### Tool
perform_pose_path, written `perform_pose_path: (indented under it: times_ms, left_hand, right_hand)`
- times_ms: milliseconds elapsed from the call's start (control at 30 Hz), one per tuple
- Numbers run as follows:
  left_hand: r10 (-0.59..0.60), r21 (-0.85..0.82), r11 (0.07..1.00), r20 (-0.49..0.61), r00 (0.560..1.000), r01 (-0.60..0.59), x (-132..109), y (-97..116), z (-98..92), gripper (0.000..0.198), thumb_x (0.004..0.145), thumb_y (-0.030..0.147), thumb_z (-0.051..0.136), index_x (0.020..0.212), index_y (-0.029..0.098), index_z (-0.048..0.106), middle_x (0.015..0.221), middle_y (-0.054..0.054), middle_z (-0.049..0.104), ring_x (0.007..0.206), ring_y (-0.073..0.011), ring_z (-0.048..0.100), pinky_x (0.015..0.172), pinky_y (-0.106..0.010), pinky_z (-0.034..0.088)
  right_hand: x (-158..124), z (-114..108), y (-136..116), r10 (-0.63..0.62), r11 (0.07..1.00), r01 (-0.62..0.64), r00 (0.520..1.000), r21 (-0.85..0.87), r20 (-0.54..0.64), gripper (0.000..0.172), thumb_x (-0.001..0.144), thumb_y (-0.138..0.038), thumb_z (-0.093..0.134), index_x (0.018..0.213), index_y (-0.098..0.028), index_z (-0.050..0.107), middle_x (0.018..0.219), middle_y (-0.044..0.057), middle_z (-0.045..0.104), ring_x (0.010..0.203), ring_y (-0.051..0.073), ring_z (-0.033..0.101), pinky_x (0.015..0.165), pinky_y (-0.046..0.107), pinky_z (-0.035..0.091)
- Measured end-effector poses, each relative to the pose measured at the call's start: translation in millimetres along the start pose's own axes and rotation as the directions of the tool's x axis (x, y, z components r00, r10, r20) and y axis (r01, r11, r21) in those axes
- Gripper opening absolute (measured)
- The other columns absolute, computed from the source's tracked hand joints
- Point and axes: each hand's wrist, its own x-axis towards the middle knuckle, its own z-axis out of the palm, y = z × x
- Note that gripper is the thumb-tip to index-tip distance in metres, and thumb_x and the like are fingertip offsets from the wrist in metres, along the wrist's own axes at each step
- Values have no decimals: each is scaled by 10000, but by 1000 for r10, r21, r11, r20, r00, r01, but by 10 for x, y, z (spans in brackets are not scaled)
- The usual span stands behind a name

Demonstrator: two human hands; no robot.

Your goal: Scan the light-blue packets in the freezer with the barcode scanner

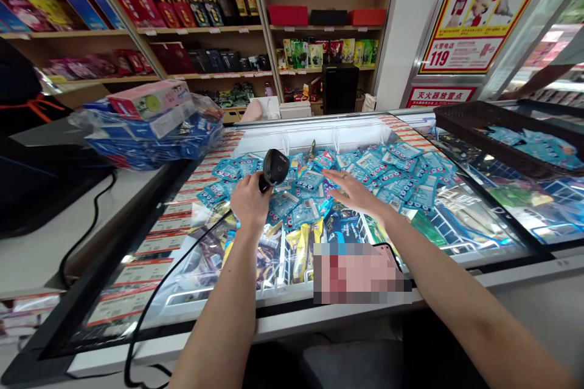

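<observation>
My left hand (250, 202) grips a black handheld barcode scanner (275, 168), its head pointing forward over the goods. A black cable (176, 261) trails from it down across the glass lid toward the lower left. My right hand (353, 191) is open with fingers spread, resting on or just above a heap of blue foil packets (378, 173) in a chest freezer (314, 130). Yellow and dark wrapped goods (298, 252) lie nearer me in the freezer.
A plastic-wrapped stack of blue boxes (150, 127) sits on the counter (77, 237) at left. A dark basket (506, 124) of blue packets stands at right. A co-worker's arm (533, 82) shows at far right. Stocked wooden shelves (210, 30) stand behind. A pixelated patch hides something near my right forearm.
</observation>
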Motion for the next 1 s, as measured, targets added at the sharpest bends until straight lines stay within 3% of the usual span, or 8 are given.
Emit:
perform_pose_path:
  times_ms: [67,167,333,433,533,633,733,1000]
  left_hand:
    - [-20,1,1000,12,1000,20,-1,4,-16,334,790,369,547,1090,225,562,976,-83,630,937,-265,560,710,-328,390]
    - [-33,-5,999,25,999,33,-1,10,-31,343,791,370,544,1101,223,559,989,-85,628,948,-265,559,715,-328,392]
    - [-36,-10,999,25,999,36,3,21,-36,331,796,372,537,1098,236,558,989,-70,629,953,-258,559,719,-324,392]
    - [-29,1,1000,29,999,29,2,39,-38,323,802,374,527,1095,241,557,984,-64,630,948,-256,559,717,-324,392]
    - [-18,10,1000,42,999,17,-5,57,-39,325,800,367,529,1097,236,556,977,-69,629,954,-259,557,717,-323,393]
    - [13,-5,1000,33,999,-13,-13,64,-38,327,797,354,534,1099,231,553,975,-76,628,961,-266,554,721,-329,396]
    - [41,-12,999,17,999,-41,-17,71,-38,328,794,348,538,1100,229,549,977,-88,629,963,-280,553,721,-343,398]
    - [74,-10,997,12,997,-74,-21,109,-29,329,793,358,545,1095,227,553,969,-75,631,958,-264,561,698,-321,393]
  right_hand:
    - [39,56,-66,-66,998,66,993,9,97,556,909,-447,400,1425,-354,213,1464,-15,317,1306,216,332,1060,440,313]
    - [79,117,-98,-89,996,92,984,-14,155,548,887,-469,443,1399,-371,273,1402,-8,415,1271,229,375,1025,452,347]
    - [42,84,-31,-20,995,22,999,-102,25,360,904,-480,396,1096,-256,601,1116,50,606,1075,205,520,933,388,410]
    - [-8,67,37,116,981,-124,992,-149,-58,384,904,-499,375,924,-212,630,975,64,616,939,194,559,842,350,446]
    - [-29,112,81,165,963,-192,975,-188,-152,417,877,-539,403,995,-191,599,1008,88,591,986,219,531,870,368,433]
    - [-26,182,100,181,928,-249,952,-278,-246,561,816,-627,433,1089,-159,576,1085,142,556,1108,287,447,956,458,367]
    - [-28,230,131,239,891,-319,935,-323,-263,632,776,-669,450,1089,-140,596,1065,168,551,1108,326,421,929,503,370]
    - [-8,227,270,324,905,-370,919,-210,-222,399,756,-478,601,1033,-191,605,1020,102,590,1047,284,473,905,463,389]
